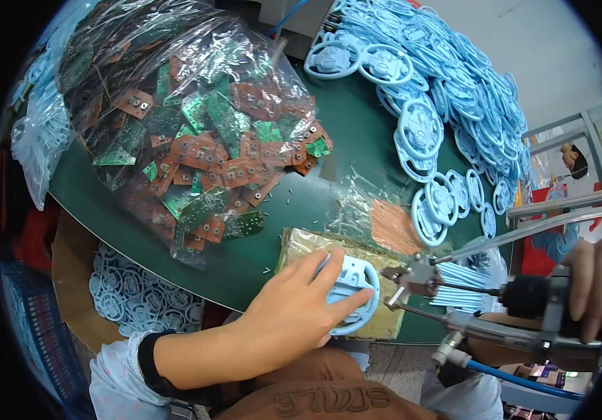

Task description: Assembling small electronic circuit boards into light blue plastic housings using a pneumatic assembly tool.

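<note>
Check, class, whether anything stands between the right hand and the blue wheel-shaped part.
Yes: the tool held in the right hand. Its metal head appears just right of the blue wheel-shaped part, which the left hand touches directly.

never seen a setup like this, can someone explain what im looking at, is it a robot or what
No robot here: you see a person's two bare hands, filmed by a wide-lens camera worn on the head and looking down, so straight edges bend. The left hand holds a light-blue wheel-shaped part on a yellowish block. The right hand, near the picture's edge, grips a black-and-metal tool with a blue hose. On the green table lie a clear plastic bag with circuit boards and a big pile of blue parts.
</note>
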Demonstrator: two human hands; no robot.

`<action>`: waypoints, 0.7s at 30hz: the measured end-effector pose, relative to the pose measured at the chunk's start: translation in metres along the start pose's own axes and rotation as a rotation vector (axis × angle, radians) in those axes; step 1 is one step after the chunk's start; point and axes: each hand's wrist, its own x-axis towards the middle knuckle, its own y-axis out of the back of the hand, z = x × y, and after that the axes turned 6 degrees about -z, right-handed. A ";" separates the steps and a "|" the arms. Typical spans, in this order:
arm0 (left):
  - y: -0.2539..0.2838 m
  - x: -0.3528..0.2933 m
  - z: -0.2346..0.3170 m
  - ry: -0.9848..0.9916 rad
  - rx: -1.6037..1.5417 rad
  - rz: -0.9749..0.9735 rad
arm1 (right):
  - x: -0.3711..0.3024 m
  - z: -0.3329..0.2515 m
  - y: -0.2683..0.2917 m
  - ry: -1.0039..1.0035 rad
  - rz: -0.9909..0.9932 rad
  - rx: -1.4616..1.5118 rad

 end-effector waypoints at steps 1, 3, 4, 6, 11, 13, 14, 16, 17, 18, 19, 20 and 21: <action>0.001 0.000 -0.001 -0.019 -0.053 0.021 | 0.004 0.004 0.000 -0.033 -0.054 -0.008; 0.001 0.000 -0.002 -0.041 -0.116 0.045 | -0.004 0.019 0.004 -0.043 0.022 0.055; 0.001 -0.001 -0.003 -0.038 -0.116 0.047 | -0.010 0.030 0.002 -0.020 0.149 0.130; 0.002 -0.001 -0.005 -0.023 -0.141 0.034 | -0.005 0.044 -0.015 0.038 0.290 0.140; 0.003 -0.002 -0.006 -0.042 -0.188 0.020 | 0.004 0.069 -0.028 0.128 0.357 0.230; 0.003 -0.005 -0.015 -0.058 -0.218 0.017 | 0.005 0.066 -0.028 0.119 0.323 0.150; -0.002 -0.007 -0.025 -0.065 -0.299 0.069 | 0.006 0.065 -0.028 0.117 0.304 0.111; -0.003 -0.006 -0.038 -0.055 -0.363 0.132 | 0.009 0.072 -0.031 0.133 0.317 0.138; 0.000 -0.006 -0.042 -0.046 -0.328 0.115 | 0.011 0.077 -0.034 0.140 0.336 0.159; 0.002 -0.004 -0.044 -0.047 -0.298 0.091 | 0.011 0.076 -0.036 0.142 0.363 0.173; 0.002 -0.002 -0.044 -0.061 -0.274 0.084 | 0.011 0.070 -0.037 0.146 0.362 0.174; 0.003 0.000 -0.045 -0.060 -0.272 0.086 | 0.011 0.057 -0.037 0.166 0.335 0.156; 0.002 -0.001 -0.045 -0.051 -0.262 0.096 | 0.009 0.043 -0.036 0.181 0.305 0.159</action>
